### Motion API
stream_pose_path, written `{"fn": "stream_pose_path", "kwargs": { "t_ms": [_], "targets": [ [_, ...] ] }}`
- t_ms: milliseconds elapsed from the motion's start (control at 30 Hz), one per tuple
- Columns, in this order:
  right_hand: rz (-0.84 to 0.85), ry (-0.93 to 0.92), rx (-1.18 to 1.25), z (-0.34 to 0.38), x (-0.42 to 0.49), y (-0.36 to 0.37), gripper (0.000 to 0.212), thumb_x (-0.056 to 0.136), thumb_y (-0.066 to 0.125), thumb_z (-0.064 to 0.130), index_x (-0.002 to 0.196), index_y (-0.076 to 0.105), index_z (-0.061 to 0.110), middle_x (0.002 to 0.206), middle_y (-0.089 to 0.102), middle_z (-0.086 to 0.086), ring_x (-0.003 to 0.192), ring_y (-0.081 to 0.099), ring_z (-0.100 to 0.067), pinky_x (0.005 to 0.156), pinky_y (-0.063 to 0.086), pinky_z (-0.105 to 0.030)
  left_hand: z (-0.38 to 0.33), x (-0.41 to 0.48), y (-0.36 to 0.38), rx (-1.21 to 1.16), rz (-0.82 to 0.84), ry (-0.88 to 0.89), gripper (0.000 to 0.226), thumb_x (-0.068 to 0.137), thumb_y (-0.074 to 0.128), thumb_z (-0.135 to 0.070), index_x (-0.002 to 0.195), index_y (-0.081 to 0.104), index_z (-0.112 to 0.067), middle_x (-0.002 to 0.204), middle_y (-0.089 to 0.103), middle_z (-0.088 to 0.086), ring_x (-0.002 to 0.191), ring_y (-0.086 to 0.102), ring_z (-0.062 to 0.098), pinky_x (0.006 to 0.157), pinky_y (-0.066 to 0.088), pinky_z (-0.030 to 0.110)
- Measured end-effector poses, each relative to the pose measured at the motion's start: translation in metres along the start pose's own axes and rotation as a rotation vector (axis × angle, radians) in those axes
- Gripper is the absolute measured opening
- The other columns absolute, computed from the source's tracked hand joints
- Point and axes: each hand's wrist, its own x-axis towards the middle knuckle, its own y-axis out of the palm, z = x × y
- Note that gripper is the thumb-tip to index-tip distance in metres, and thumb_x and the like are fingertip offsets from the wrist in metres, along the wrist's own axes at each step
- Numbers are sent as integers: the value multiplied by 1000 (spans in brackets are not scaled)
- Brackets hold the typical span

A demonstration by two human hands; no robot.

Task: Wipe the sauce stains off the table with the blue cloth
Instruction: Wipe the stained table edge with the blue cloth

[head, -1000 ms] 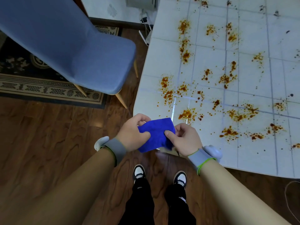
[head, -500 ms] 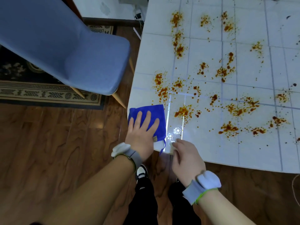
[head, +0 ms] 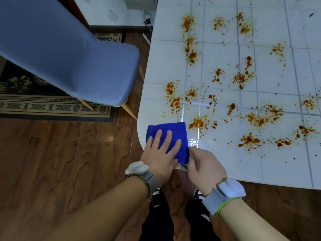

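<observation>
Flanking the stained table point(head: 225, 164) stands a chair point(head: 86, 66).

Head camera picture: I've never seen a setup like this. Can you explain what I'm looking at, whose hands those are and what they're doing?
There is no machine here. A person wears a camera on the head, so you look down along their own arms. The left hand lies flat, fingers straight, on a blue cloth at the near corner of a white tiled table. The right hand touches the cloth's right edge; whether it pinches it is unclear. Orange-brown sauce stains are spattered over the table. Each wrist carries a grey band. A blue padded chair stands to the left on a wooden floor.
</observation>
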Motion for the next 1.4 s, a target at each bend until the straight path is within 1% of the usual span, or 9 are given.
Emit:
{"fn": "stream_pose_path", "kwargs": {
  "t_ms": [167, 333, 467, 567, 767, 900, 1067, 1200, 1400],
  "targets": [
    [-86, 32, -115, -11, 3, 2, 23, 85, 45, 23, 97, 63, 15, 101, 58, -4, 98, 55, -28, 80, 50, -37, 17, 14, -7, -26, -62, -205, 65, 100, 31, -53, 155, 3, -33, 164, -3, 6, 149, -4, 36, 119, 4, 51],
    [-30, 72, -80, -21, -1, 1, 27, 86, 41, 22, 105, 59, 15, 106, 57, -4, 102, 53, -27, 83, 46, -33, -4, 6, -1, -7, 0, -21, 65, 99, 26, -54, 154, -4, -35, 163, -12, 4, 148, -10, 35, 119, 0, 49],
    [-17, 35, -59, -24, 6, -12, 11, 91, 46, 16, 85, 55, 17, 80, 54, -1, 83, 56, -32, 64, 33, -30, -5, 16, -4, -70, -64, -234, 65, 96, 38, -53, 154, 17, -31, 163, 10, 9, 147, 11, 39, 117, 16, 53],
    [50, 66, -15, -19, 9, -24, 22, 82, 46, 21, 97, 61, 18, 85, 64, -4, 83, 60, -28, 60, 43, -31, -25, 8, 9, -47, -52, -16, 66, 85, 54, -50, 146, 41, -29, 154, 36, 11, 139, 33, 44, 107, 36, 59],
    [203, 152, -62, -16, 10, -41, 47, 89, 43, 18, 136, 42, 21, 98, 60, -9, 91, 59, -30, 70, 48, -33, -27, 12, 2, -90, -84, -173, 64, 94, 45, -49, 153, 25, -33, 162, 18, 6, 147, 15, 37, 117, 17, 54],
    [217, 152, -13, -13, 10, -49, 41, 92, 45, 18, 133, 47, 18, 113, 62, -8, 102, 59, -25, 73, 43, -28, -30, 11, 6, -47, -44, -1, 65, 91, 35, -56, 152, 25, -37, 162, 18, 3, 147, 16, 35, 116, 24, 54],
    [151, 60, -191, -28, 3, -29, 22, 84, 42, 18, 102, 54, 17, 112, 43, -4, 113, 43, -27, 77, 45, -34, -31, 14, -3, -83, -64, -209, 68, 96, 43, -55, 154, 12, -36, 164, 6, 3, 149, 6, 34, 118, 13, 52],
    [245, 62, -341, -38, 2, -21, 39, 83, 51, 19, 122, 45, 22, 142, 25, -6, 131, 26, -25, 77, 43, -29, -18, 11, -2, 7, 29, 22, 69, 97, 35, -60, 153, 0, -41, 164, -6, -3, 150, -4, 30, 119, 5, 48],
    [230, 66, -353, -41, 1, -23, 51, 93, 48, 22, 139, 30, 34, 156, 9, 0, 142, 9, -21, 78, 47, -29, -44, 14, -9, -59, 37, -171, 66, 100, 30, -54, 153, -6, -39, 163, -15, -1, 148, -14, 30, 120, -1, 51]
  ]
}}
